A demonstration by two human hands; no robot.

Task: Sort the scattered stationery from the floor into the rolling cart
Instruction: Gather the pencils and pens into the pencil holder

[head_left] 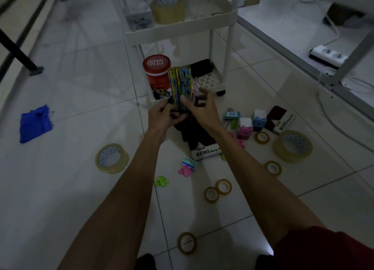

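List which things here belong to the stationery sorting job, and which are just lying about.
Job: pencils, rolling cart, tape rolls, stamp pad box.
Lying about: blue cloth, power strip, table leg.

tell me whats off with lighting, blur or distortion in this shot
Head view: dim and underexposed overall, with one blown-out bright patch at the bottom edge; wide-angle bending skews the cart posts and floor lines; the right hand at the pencil bundle is slightly motion-blurred, yet the stamp pad box print is legible.
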